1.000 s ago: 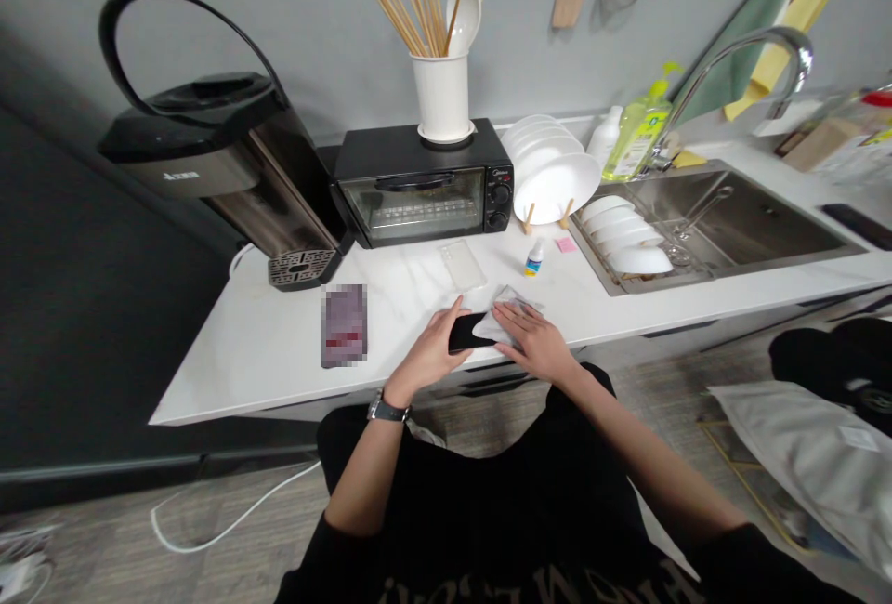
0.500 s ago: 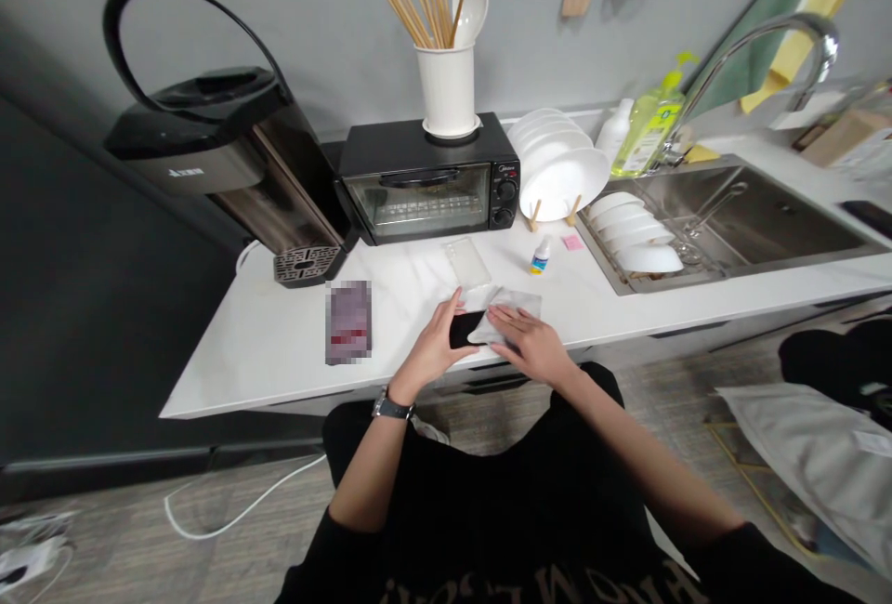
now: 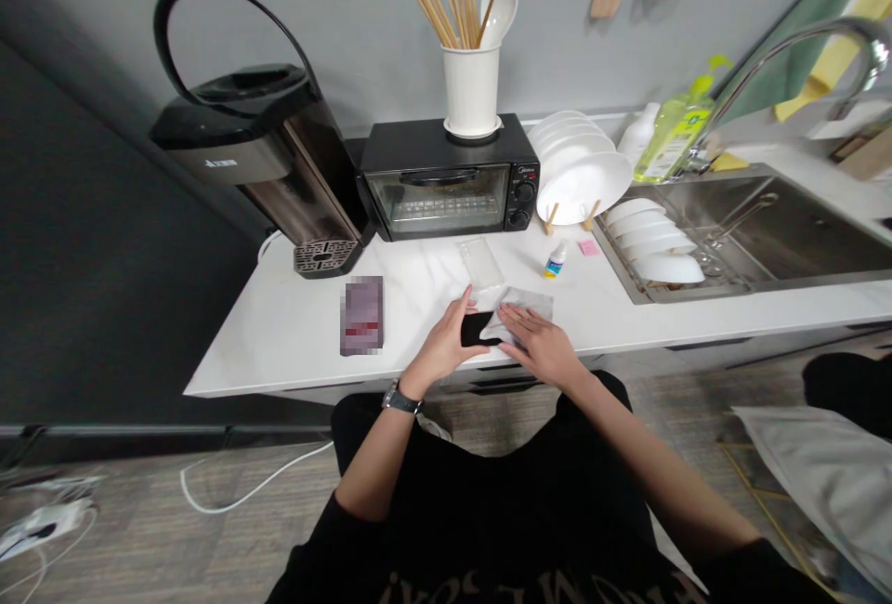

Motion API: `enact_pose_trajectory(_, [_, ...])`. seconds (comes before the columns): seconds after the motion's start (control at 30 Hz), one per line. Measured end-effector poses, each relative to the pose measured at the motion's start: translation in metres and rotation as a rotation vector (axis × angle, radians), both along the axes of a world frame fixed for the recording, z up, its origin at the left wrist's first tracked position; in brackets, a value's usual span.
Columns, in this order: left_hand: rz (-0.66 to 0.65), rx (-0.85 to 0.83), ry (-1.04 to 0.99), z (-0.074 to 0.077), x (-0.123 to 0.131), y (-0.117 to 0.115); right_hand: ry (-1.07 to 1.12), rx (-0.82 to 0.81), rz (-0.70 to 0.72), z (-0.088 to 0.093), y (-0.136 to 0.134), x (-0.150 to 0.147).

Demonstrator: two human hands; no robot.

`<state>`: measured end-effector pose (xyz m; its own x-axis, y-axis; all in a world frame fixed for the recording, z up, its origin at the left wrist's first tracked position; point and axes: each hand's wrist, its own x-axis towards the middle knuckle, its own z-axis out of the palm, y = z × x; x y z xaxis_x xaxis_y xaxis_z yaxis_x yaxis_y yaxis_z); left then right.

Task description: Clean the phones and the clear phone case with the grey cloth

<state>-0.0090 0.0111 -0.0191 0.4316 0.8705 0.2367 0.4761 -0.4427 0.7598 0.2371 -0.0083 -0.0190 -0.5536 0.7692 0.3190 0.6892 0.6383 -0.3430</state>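
At the counter's front edge lies a black phone (image 3: 474, 329), its left end between the thumb and fingers of my left hand (image 3: 443, 342). My right hand (image 3: 544, 344) presses a pale grey cloth (image 3: 535, 302) onto the phone's right part, hiding that end. The fingers of this hand lie together over the cloth. Just beyond the phone is a clear, flat plastic case (image 3: 480, 263). A small white bottle with a blue and yellow label (image 3: 556, 261) stands behind the cloth, and a pink sticky note (image 3: 589, 248) lies to its right.
A blurred-out purple item (image 3: 361, 316) lies left on the counter (image 3: 279, 344). Behind stand a water dispenser (image 3: 271, 149), a toaster oven (image 3: 446, 190) topped by a chopstick holder (image 3: 472, 88), and racked plates (image 3: 583, 186). The sink (image 3: 801, 232) with stacked bowls (image 3: 669, 268) is right.
The camera view has swung slightly left, so the counter things sit farther right in the picture. Both hands keep nearly the same hold on the phone and cloth.
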Motion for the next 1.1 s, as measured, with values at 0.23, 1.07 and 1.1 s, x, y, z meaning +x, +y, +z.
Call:
enact_pose_trajectory(0.23, [-0.022,-0.003,0.002,-0.001,-0.003,0.002,0.025,-0.024,0.159,0.002,-0.016,-0.038])
enact_pose_trajectory(1.07, [-0.015,0.002,0.051,0.000,-0.002,0.001,0.030,-0.018,0.235,0.003,0.007,-0.046])
enact_pose_trajectory(1.1, [-0.008,-0.001,0.057,0.000,-0.002,0.001,0.028,-0.017,0.214,0.004,0.010,-0.035])
